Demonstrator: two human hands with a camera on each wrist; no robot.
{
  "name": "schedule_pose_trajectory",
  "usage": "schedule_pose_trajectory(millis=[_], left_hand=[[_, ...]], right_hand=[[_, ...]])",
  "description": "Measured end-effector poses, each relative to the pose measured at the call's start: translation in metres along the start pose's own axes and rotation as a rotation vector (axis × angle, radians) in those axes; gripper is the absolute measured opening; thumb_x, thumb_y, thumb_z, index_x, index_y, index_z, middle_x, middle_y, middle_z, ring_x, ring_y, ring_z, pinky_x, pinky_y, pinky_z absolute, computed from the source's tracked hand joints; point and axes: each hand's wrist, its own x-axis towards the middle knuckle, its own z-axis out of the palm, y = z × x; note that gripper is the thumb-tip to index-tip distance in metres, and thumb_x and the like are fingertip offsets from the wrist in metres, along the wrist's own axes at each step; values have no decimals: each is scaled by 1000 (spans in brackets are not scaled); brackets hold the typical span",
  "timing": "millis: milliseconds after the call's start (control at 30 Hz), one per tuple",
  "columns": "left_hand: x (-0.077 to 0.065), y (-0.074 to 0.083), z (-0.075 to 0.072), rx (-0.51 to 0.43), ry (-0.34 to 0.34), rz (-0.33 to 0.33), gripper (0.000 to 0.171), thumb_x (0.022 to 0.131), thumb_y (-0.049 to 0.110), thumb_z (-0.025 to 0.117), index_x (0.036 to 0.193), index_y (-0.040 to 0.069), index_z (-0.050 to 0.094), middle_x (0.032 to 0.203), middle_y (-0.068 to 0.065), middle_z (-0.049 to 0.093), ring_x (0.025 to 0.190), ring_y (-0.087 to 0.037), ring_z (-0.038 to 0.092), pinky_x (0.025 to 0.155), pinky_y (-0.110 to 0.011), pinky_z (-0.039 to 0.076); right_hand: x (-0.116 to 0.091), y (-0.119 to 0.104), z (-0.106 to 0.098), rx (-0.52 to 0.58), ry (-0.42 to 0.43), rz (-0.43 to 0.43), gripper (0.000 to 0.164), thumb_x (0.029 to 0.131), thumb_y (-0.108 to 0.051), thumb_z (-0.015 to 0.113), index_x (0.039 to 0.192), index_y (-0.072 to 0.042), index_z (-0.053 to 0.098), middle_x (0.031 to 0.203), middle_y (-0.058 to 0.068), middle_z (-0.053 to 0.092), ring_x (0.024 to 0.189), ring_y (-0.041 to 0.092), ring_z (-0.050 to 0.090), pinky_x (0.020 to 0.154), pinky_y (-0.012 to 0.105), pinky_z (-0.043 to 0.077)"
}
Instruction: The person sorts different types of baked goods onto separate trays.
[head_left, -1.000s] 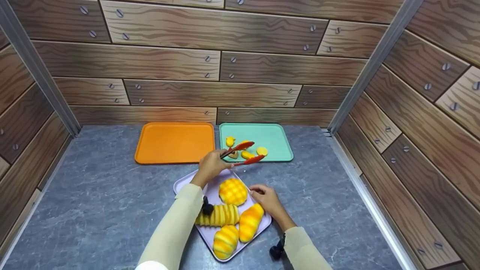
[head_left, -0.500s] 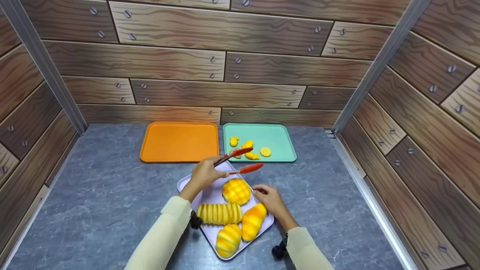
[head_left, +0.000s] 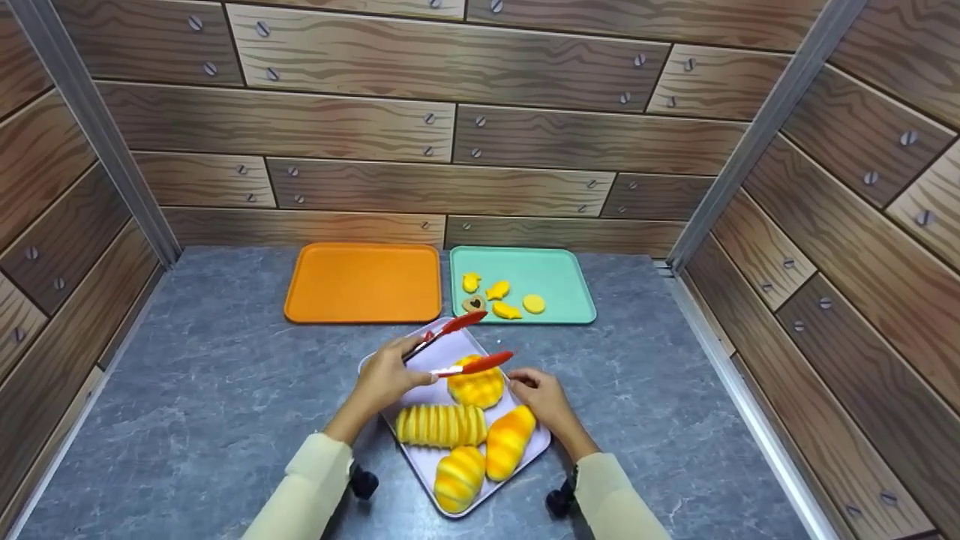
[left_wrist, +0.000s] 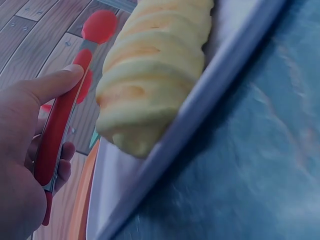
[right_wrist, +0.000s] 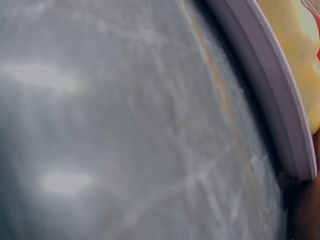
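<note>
My left hand (head_left: 382,379) holds red-tipped tongs (head_left: 487,361), their arms spread with nothing between the tips. Below the tips lies a round checkered bun (head_left: 484,391), partly covered by them in the head view. It shares a lilac tray (head_left: 454,349) with a ridged loaf (head_left: 441,426), a long bread (head_left: 510,442) and a rolled bread (head_left: 459,480). In the left wrist view, the thumb presses along the tongs' red handle (left_wrist: 56,132) beside the loaf. My right hand (head_left: 544,401) grips the tray's right rim; only a blurred bit of it shows in the right wrist view.
Behind the lilac tray, a green tray (head_left: 547,274) carries several small yellow pieces (head_left: 498,290) and a heart-marked cookie (head_left: 474,304). An orange tray (head_left: 364,281) stands left of it. Wood-patterned walls (head_left: 360,127) enclose the grey marbled tabletop (head_left: 225,390).
My left hand has drawn the tongs back from the green tray to above the checkered bun. The heart-marked cookie is now uncovered on the green tray. My right hand stays at the rim.
</note>
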Motion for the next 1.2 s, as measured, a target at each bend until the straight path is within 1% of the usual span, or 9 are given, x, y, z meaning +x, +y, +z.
schedule_pose_trajectory(millis=[133, 233, 367, 500, 633, 800, 933, 1033, 1200], left_hand=[[-15, -6, -7, -7, 20, 10, 74, 70, 35, 91, 137, 18, 64, 141, -8, 61, 132, -31, 55, 110, -51, 42], [-28, -9, -12, -22, 27, 4, 72, 70, 34, 91, 135, 18, 66, 139, -8, 63, 132, -30, 55, 111, -50, 41], [-47, -11, -18, -32, 34, -19, 71, 70, 35, 90, 135, 18, 66, 137, -6, 64, 131, -29, 57, 110, -50, 42], [-66, -13, -24, -47, 50, -16, 67, 70, 32, 91, 132, 19, 68, 134, -6, 66, 128, -29, 59, 109, -49, 43], [-87, -16, -31, -57, 63, -32, 64, 69, 31, 91, 129, 21, 70, 133, -5, 67, 127, -29, 60, 109, -50, 43], [-110, -20, -41, -24, 71, -75, 67, 69, 35, 91, 131, 20, 69, 135, -5, 66, 129, -30, 58, 110, -51, 42], [-124, -24, -49, -6, 66, -116, 68, 69, 35, 91, 132, 23, 69, 136, -3, 65, 131, -30, 56, 111, -52, 41], [-134, -27, -55, 13, 64, -133, 69, 69, 37, 92, 132, 24, 68, 136, -3, 65, 131, -30, 56, 110, -52, 41], [-146, -32, -62, 70, 59, -137, 70, 67, 38, 92, 132, 22, 69, 133, -3, 66, 128, -30, 58, 106, -54, 43]], right_hand=[[0, 0, 0, -1, 9, 11, 22, 95, -23, 68, 111, -10, 76, 103, 5, 73, 91, 15, 62, 85, 31, 51], [1, 0, 0, 1, 9, 17, 21, 94, -22, 69, 110, -10, 76, 102, 5, 72, 90, 13, 62, 83, 29, 50], [0, -1, 0, -3, 18, 6, 20, 94, -20, 69, 110, -10, 76, 102, 6, 72, 89, 14, 62, 82, 28, 50], [0, -1, 0, 3, 23, 9, 19, 94, -18, 68, 109, -10, 76, 103, 6, 72, 89, 14, 62, 83, 29, 50], [1, -1, 1, 8, 19, 18, 19, 94, -19, 68, 110, -11, 76, 103, 6, 72, 90, 15, 62, 84, 31, 50], [1, 1, 0, 15, 17, 9, 20, 94, -21, 69, 110, -11, 76, 102, 5, 72, 90, 14, 62, 83, 30, 50], [0, 1, 0, 20, 15, -5, 20, 94, -19, 69, 110, -9, 76, 100, 6, 72, 88, 14, 62, 81, 27, 50], [0, 0, 0, 20, 13, -4, 20, 94, -19, 69, 110, -9, 76, 101, 5, 72, 89, 14, 62, 81, 27, 50], [0, 1, -1, 22, 3, 23, 22, 95, -23, 68, 112, -12, 75, 104, 4, 72, 92, 15, 62, 84, 29, 50]])
